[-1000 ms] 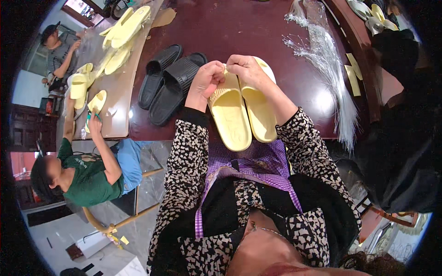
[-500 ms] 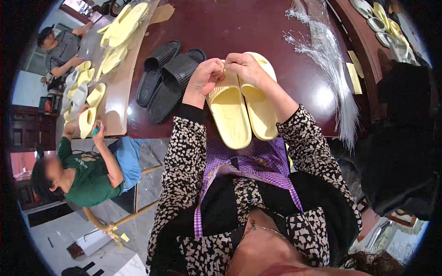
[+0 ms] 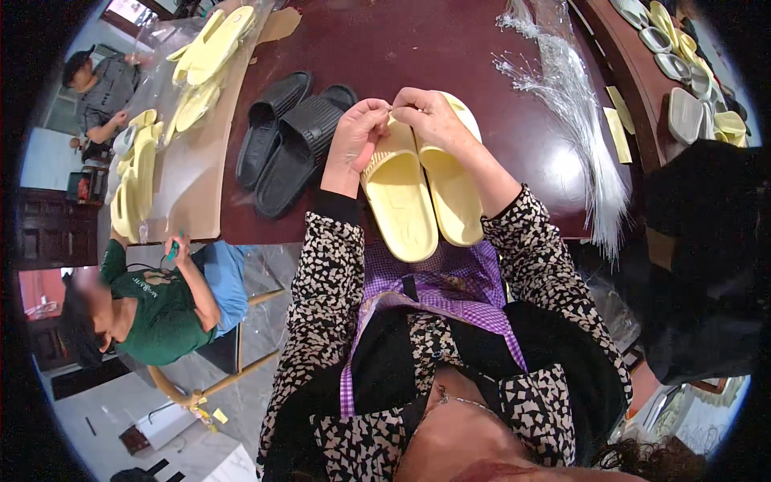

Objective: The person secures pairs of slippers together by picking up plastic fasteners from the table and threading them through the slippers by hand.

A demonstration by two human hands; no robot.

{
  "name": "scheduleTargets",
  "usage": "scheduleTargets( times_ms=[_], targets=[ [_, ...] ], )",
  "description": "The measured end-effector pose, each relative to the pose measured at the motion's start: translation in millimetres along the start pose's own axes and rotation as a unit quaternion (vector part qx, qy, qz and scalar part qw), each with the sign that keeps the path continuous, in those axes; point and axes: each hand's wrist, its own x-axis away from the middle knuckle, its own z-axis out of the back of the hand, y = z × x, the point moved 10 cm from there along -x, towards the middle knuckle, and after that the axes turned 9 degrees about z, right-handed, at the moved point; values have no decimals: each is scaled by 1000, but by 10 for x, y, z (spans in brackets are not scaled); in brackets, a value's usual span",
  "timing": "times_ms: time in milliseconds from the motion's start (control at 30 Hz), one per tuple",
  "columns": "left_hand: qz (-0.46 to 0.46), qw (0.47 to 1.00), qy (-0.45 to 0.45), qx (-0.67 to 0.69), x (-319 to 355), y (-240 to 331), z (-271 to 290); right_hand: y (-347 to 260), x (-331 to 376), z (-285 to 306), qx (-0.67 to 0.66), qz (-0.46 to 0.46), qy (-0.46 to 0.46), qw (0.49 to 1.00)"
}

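Observation:
A pair of pale yellow slide slippers lies side by side at the table's near edge, toes away from me. Above the toe of the left slipper (image 3: pixel 399 213), the fingertips of my left hand (image 3: pixel 353 145) are pinched together. My right hand (image 3: pixel 438 120) pinches at the same spot, its wrist over the right slipper (image 3: pixel 459 213). Whatever sits between the fingertips is too small to make out. Both hands hide much of the slippers' toe ends. Just left of my left hand rests a pair of black ribbed slide slippers (image 3: pixel 295 157).
A bundle of thin clear plastic strings (image 3: pixel 578 120) lies on the dark red table (image 3: pixel 450 40) at right, beside yellow paper strips (image 3: pixel 618 135). More yellow slippers (image 3: pixel 221 46) and plastic film cover the left side. A person in green (image 3: pixel 165 313) sits there holding a green tool (image 3: pixel 172 251).
My fingertips stay close together, with the right fingers raised slightly. The yellow pair stays put. At left, the seated person's hand with the green tool has moved away from a yellow slipper.

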Motion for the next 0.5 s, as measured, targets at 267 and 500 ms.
scheduleTargets(
  times_ms=[267, 500],
  targets=[
    [-10, 1000, -5, -4, 10, -15, 17, -1, 29, -41, -11, -10, -15, 1000],
    [-6, 1000, -16, -21, 5, -53, 34, -6, 62, -70, -13, 0, -10, 1000]
  ],
)
